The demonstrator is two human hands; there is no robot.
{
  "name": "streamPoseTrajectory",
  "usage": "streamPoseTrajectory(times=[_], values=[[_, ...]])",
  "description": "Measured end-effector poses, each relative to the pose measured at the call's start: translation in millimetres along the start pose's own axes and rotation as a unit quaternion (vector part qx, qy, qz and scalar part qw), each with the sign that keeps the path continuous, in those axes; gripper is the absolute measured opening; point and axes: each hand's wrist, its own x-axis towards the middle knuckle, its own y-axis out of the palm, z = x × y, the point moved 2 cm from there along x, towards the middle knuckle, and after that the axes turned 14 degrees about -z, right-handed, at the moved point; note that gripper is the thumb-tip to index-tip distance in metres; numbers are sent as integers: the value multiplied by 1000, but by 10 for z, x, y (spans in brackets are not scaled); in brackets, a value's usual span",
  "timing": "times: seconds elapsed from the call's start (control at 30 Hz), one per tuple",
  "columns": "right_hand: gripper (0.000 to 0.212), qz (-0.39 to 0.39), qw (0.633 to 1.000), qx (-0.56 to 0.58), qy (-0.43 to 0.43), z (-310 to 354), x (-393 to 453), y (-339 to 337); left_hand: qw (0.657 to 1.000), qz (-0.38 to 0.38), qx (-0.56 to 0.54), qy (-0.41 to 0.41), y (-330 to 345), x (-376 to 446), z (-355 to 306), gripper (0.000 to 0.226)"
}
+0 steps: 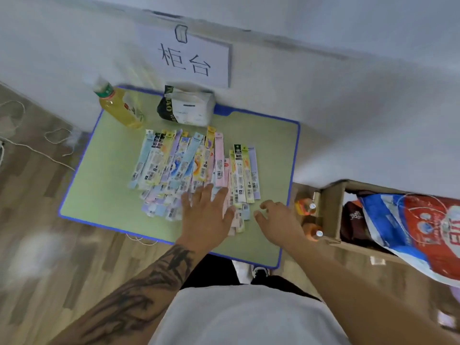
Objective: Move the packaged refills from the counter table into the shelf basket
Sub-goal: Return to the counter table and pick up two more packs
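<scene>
The refills [191,165] lie on the table [99,190], fanned in overlapping rows across its middle, with a second, looser layer nearer the person. None has been lifted. The shelf basket is not in view.

The left hand [206,212] lies flat on the near edge of the pile, fingers straight and spread, pressing down and gripping nothing. Judged purpose: to pin or rake the slippery packs together before a pickup. The right hand [276,217] hovers just beside the pile's right end, fingers loosely curled and holding nothing, seemingly placed to close in from that side.

Behind the pile stand a bottle [119,108] of yellow drink and a tissue pack [186,105], both against the wall, below a paper sign [186,58]. To the right, off the table, sits an open cardboard box [331,202] with bottles and a bag.
</scene>
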Motion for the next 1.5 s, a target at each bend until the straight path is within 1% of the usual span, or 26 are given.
streamPoseTrajectory(times=[0.07, 0.17, 0.27, 0.43, 0.5, 0.67, 0.77, 0.8, 0.87, 0.9, 0.93, 1.0, 1.07, 1.1, 1.13, 1.27, 1.33, 1.4, 1.47, 1.5], values=[[41, -23, 998, 39, 34, 136, 170, 55, 1000, 2, -2, 23, -9, 155, 109, 59], [37, -86, 986, 104, 95, 370, 427, 66, 998, 20, -1, 60, -3, 352, 221, 59], [34, -119, 975, 118, 146, 514, 598, 79, 993, 38, 0, 110, 17, 438, 271, 59], [21, -126, 966, 89, 207, 517, 715, 155, 985, 58, -1, 164, 105, 547, 368, 58], [20, -124, 964, 79, 219, 490, 731, 164, 983, 71, -3, 168, 99, 593, 376, 58], [16, -125, 962, 92, 226, 458, 690, 178, 985, 65, -13, 160, -17, 644, 334, 56], [13, -154, 947, 168, 229, 478, 587, 77, 990, 38, -54, 124, -148, 631, 269, 52], [12, -162, 941, 193, 225, 492, 526, 19, 991, 39, -84, 101, -182, 619, 231, 50], [12, -167, 932, 240, 213, 545, 369, -114, 982, 71, -171, 25, -234, 590, 146, 44], [13, -165, 927, 264, 207, 580, 282, -174, 969, 98, -226, -26, -258, 580, 98, 42], [14, -161, 922, 287, 202, 617, 186, -226, 946, 125, -286, -82, -276, 569, 51, 39], [16, -148, 915, 323, 192, 689, -1, -293, 888, 163, -388, -184, -307, 545, -22, 34], [16, -129, 908, 353, 184, 752, -170, -320, 835, 177, -457, -250, -316, 496, -43, 27], [17, -120, 906, 364, 179, 773, -237, -310, 813, 176, -485, -268, -323, 464, -43, 24], [17, -112, 906, 368, 175, 790, -290, -294, 799, 171, -505, -277, -327, 432, -34, 20], [18, -86, 910, 371, 165, 807, -358, -229, 770, 167, -542, -292, -326, 330, 22, 3], [18, -56, 909, 384, 150, 802, -289, -220, 768, 153, -547, -297, -347, 324, 49, 4], [15, -43, 905, 401, 138, 791, -138, -227, 784, 127, -531, -295, -370, 349, 83, 8], [11, -91, 908, 384, 139, 742, 113, -224, 798, 111, -514, -296, -404, 380, 107, 10], [10, -126, 917, 351, 143, 685, 266, -202, 802, 112, -507, -295, -421, 392, 115, 10]])
